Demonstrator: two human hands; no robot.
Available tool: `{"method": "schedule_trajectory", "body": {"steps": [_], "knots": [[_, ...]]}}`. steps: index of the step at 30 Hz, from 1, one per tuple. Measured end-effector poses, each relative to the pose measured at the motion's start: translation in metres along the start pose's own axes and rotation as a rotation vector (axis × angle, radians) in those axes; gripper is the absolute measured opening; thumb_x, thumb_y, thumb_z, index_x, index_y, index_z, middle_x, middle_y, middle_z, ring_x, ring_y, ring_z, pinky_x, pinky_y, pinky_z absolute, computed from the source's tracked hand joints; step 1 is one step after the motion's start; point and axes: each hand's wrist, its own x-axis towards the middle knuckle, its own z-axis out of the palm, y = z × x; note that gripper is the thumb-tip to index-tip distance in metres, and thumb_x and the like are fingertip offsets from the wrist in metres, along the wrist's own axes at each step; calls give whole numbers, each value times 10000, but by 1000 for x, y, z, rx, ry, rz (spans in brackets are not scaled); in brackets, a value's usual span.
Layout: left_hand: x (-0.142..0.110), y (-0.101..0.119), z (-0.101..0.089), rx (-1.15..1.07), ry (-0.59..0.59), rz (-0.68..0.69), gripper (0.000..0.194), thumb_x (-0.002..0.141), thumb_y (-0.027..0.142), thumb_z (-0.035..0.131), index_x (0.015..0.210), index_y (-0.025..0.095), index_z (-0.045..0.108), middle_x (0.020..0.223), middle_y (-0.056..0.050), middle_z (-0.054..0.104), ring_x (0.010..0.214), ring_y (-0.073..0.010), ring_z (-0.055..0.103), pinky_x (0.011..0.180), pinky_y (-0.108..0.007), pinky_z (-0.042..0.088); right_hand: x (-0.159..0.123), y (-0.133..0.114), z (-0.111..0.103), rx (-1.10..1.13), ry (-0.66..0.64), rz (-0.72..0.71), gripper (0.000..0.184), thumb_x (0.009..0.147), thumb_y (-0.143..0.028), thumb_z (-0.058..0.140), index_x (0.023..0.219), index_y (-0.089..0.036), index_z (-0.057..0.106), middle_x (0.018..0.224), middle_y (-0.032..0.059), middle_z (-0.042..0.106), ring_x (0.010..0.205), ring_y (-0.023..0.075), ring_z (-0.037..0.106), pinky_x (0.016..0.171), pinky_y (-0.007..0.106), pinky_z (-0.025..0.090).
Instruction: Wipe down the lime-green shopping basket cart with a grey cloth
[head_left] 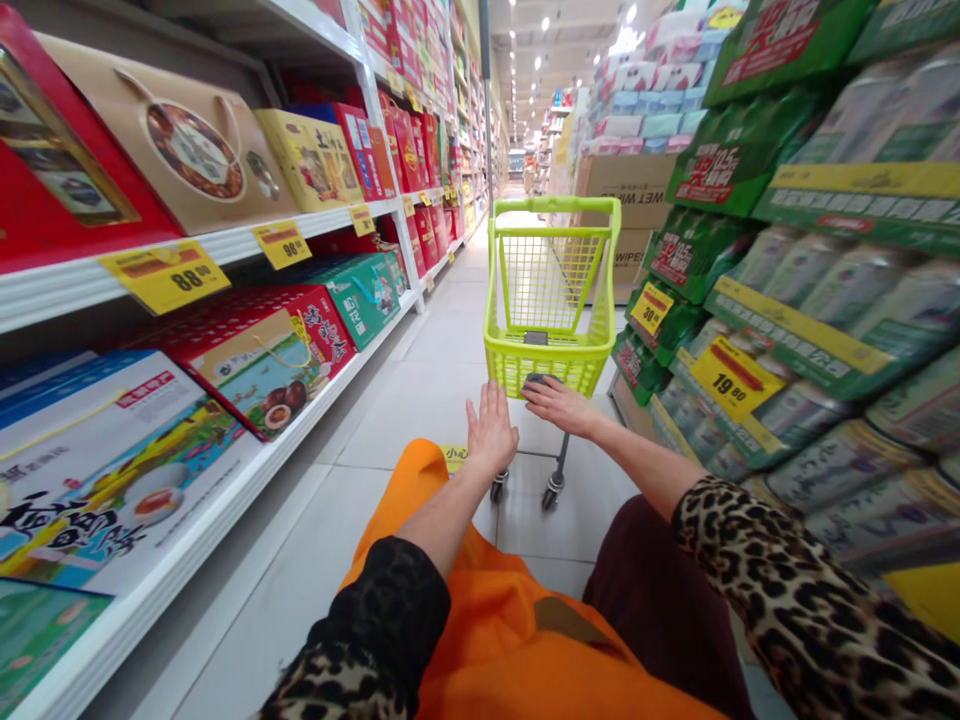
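Note:
A small lime-green plastic shopping cart (553, 300) stands on the tiled floor just ahead of me, on thin dark legs with small castors (551, 490). My right hand (559, 405) lies over the dark grey handle (535, 380) at the cart's near side, gripping it. My left hand (491, 430) is raised just beside it, fingers spread, holding nothing and close to the cart's lower edge. Leopard-print sleeves (795, 570) cover both forearms. An orange apron (480, 620) hangs below my arms, over dark maroon trousers (660, 570).
White shelves (225, 240) of boxed gift sets with yellow price tags line the left of the aisle. Stacked green-labelled drink cases (817, 320) rise on the right, and cardboard boxes (626, 190) stand beyond the cart. The tiled aisle (442, 340) runs straight ahead.

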Motion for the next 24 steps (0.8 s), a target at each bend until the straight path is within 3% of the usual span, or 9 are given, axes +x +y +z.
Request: {"method": "schedule_trajectory", "body": {"steps": [4, 10, 12, 15, 21, 24], "knots": [[-3, 3, 6, 21, -1, 10, 704, 787, 295, 416, 1391, 47, 152, 1485, -136, 111, 1370, -240, 71, 1089, -502, 118, -19, -14, 10, 61, -91, 0, 221, 850, -130, 475, 1003, -165, 631, 1188, 81, 583, 1212, 216, 429, 998, 461, 350], [2, 19, 2, -15, -2, 25, 702, 779, 275, 417, 1391, 55, 151, 1481, -143, 133, 1370, -235, 78, 1085, -505, 128, -5, 12, -45, -50, 174, 76, 314, 884, -134, 422, 1165, -216, 537, 1338, 42, 451, 1306, 215, 277, 1046, 489, 272], [5, 25, -1, -31, 6, 29, 699, 777, 273, 416, 1389, 56, 156, 1482, -141, 130, 1369, -235, 87, 1084, -506, 128, -2, 21, -55, -72, 194, 79, 322, 884, -117, 412, 1162, -217, 539, 1332, 38, 458, 1305, 215, 280, 1045, 482, 277], [6, 33, -2, -32, 31, 57, 696, 779, 288, 413, 1388, 61, 164, 1483, -134, 131, 1370, -230, 80, 1088, -496, 123, -8, 23, -45, -49, 120, 41, 289, 869, -121, 444, 1117, -196, 573, 1293, 59, 500, 1273, 219, 344, 1031, 460, 310], [-2, 37, 5, -23, 33, 101, 711, 778, 296, 407, 1393, 60, 140, 1484, -136, 129, 1371, -233, 68, 1086, -498, 128, -37, -1, 0, 49, -59, 83, 263, 834, -131, 510, 1075, -174, 606, 1245, 104, 537, 1230, 229, 406, 1001, 465, 348], [-4, 36, 8, -22, 22, 100, 709, 777, 291, 403, 1391, 53, 141, 1484, -134, 124, 1369, -238, 75, 1080, -512, 137, -44, -2, -6, 94, -49, 48, 252, 846, -145, 499, 1072, -183, 606, 1243, 88, 543, 1241, 217, 394, 993, 446, 366]]}}
